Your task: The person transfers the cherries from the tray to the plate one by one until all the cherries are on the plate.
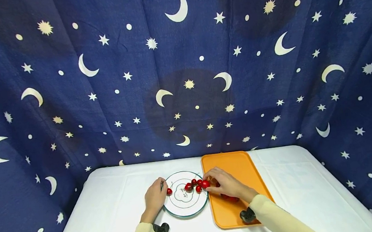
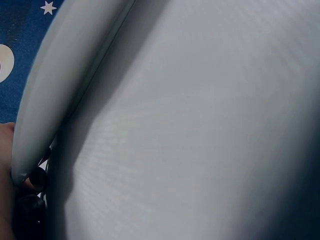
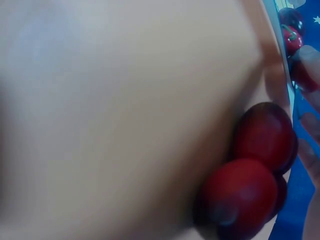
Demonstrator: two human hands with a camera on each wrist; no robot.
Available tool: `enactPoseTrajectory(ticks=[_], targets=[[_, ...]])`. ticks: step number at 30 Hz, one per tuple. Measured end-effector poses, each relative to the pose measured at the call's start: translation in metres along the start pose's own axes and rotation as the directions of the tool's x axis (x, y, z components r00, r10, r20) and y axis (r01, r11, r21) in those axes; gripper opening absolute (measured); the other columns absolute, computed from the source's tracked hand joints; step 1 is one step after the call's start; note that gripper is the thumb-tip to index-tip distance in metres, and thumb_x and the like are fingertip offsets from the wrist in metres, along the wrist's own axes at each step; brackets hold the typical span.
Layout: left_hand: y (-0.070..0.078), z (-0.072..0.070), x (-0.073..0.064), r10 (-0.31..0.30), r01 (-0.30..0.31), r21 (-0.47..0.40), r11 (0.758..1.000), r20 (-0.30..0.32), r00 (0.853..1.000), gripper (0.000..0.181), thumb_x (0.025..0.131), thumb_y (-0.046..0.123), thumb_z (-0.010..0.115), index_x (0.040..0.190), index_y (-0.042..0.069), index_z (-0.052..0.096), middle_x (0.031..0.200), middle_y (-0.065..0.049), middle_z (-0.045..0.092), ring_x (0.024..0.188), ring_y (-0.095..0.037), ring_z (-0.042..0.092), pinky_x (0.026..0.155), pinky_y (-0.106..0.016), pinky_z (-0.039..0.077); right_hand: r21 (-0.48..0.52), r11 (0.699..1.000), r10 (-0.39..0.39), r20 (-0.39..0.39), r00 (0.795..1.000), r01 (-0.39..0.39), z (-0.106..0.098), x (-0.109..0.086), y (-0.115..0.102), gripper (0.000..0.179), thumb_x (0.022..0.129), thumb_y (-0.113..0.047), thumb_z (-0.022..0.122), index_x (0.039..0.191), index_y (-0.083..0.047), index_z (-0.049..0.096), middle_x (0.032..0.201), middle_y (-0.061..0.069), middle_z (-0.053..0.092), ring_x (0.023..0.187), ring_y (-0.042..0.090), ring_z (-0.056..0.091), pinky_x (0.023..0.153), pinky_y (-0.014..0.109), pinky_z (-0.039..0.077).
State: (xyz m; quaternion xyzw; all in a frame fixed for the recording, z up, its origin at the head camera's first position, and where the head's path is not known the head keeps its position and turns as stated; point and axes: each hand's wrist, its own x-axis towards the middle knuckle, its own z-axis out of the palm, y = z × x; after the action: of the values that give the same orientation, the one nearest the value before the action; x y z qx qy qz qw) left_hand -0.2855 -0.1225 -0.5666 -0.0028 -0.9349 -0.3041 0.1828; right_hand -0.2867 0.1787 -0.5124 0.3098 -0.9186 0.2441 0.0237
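Note:
A white plate (image 1: 185, 210) with a dark green rim lies on the table. My left hand (image 1: 155, 198) grips its left rim, beside a single red cherry (image 1: 169, 191). Toward the plate's right side sits a cluster of cherries (image 1: 188, 187), some with stems. My right hand (image 1: 226, 183) reaches over the orange tray (image 1: 236, 164) to the plate's right edge and pinches a bright red cherry (image 1: 205, 184) between thumb and fingers. Beneath that hand, more cherries (image 3: 240, 195) lie on the tray, partly hidden in the head view.
The tray stands directly right of the plate on a white-covered table (image 1: 113, 201). A blue curtain (image 1: 180, 63) with moons and stars hangs behind. Each wrist carries a black camera, such as the one (image 1: 162, 229) at the left wrist.

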Motion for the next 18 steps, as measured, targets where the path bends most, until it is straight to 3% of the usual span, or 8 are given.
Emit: enactPoseTrajectory(ticks=[3,9,18], targets=[[0.000,0.000,0.000,0.001,-0.001,-0.003,1.000,-0.006,1.000,0.014,0.098,0.020,0.058,0.098,0.011,0.069,0.096,-0.009,0.076,0.087,-0.036,0.074,0.073,-0.050,0.054,0.005,1.000,0.007,0.009,1.000,-0.007,0.002,0.001,-0.002,0.036,0.091,-0.036,0.077,0.121,-0.021,0.067,0.117,-0.003,0.065,0.102,0.016,0.055,0.090,0.032,0.049],[-0.001,0.001,0.001,-0.008,0.008,0.005,1.000,0.013,1.000,0.015,0.099,0.021,0.058,0.100,0.011,0.069,0.098,-0.010,0.076,0.088,-0.036,0.074,0.074,-0.050,0.054,-0.018,1.000,0.013,0.015,1.000,-0.013,0.008,0.004,-0.004,0.035,0.091,-0.037,0.077,0.121,-0.021,0.068,0.118,-0.005,0.065,0.107,0.012,0.055,0.100,0.038,0.051],[-0.002,0.001,0.002,-0.008,0.008,-0.001,1.000,0.014,1.000,0.014,0.099,0.021,0.058,0.100,0.012,0.070,0.098,-0.008,0.077,0.089,-0.036,0.074,0.074,-0.050,0.054,0.001,1.000,0.000,0.028,1.000,0.000,0.011,0.005,-0.004,0.038,0.091,-0.037,0.077,0.124,-0.020,0.067,0.122,-0.003,0.066,0.111,0.014,0.056,0.104,0.042,0.050]])
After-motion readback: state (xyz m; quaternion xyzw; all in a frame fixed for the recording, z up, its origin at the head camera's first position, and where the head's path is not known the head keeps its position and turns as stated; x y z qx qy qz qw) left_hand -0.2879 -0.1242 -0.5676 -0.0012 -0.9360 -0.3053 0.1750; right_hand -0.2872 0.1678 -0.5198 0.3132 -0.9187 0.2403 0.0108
